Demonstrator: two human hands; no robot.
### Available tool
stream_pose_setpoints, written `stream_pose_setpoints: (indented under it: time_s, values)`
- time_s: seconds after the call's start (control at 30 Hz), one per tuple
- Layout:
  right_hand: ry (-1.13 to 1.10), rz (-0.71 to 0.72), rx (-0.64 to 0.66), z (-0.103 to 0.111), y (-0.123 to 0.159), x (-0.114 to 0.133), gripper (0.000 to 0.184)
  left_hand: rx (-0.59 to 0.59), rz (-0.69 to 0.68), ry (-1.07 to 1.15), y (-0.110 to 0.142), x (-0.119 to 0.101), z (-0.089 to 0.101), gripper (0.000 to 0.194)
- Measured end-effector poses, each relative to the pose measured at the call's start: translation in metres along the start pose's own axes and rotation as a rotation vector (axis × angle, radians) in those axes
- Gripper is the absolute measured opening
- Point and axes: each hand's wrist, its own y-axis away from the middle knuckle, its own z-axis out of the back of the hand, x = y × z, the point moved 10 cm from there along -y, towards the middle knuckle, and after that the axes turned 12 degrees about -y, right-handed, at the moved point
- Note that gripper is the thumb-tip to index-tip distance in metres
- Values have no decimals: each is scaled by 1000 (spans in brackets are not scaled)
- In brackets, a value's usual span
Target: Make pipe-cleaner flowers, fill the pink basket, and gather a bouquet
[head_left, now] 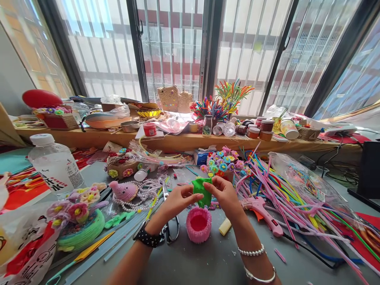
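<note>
Left hand [178,200] and right hand [225,194] pinch green sheet [203,194], long axis upright, lower center frame, just above pink pot [198,233] in view.

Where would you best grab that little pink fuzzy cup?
Probably by the outer wall of the pink fuzzy cup, coming from the near side, thumb and fingers on opposite flanks. It stands upright, round-walled, with its opening up. Bare tabletop lies in front, while scissors lie to its left and a pale yellow block to its right.
</note>
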Motion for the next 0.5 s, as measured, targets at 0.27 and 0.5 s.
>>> stream_pose_setpoints:
  time_s: [0.27,0.5]
  values:
    - [-158,49,-99,0,0,-7,31,27,131,230,-1,12,-19,29]
    - [-5,24,-35,2,-3,-9,28,-18,185,234,0,14,-13,33]
